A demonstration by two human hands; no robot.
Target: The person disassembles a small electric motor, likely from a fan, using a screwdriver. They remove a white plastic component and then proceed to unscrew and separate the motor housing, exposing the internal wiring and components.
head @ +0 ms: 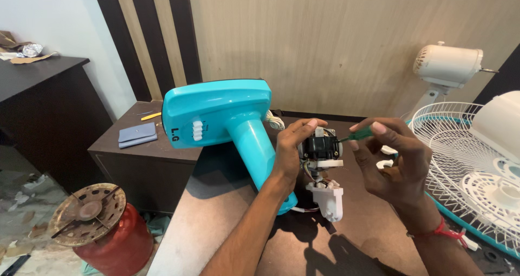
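A turquoise fan base and stand (227, 119) lies tipped on the brown table (216, 222), its neck pointing toward me. My left hand (292, 151) grips a small black motor (319, 146) at the top of the neck, with wires and a white plastic bracket (327, 197) hanging below it. My right hand (390, 162) pinches a green-handled screwdriver (357, 135) whose tip touches the motor's right side.
A white fan grille (460, 162) lies at the right with a white motor housing (447, 65) behind it. A low dark cabinet (141, 151) holds a grey-blue pouch (137, 135) and a yellow tool. A red cylinder with a rusty top (103, 227) stands on the floor at the left.
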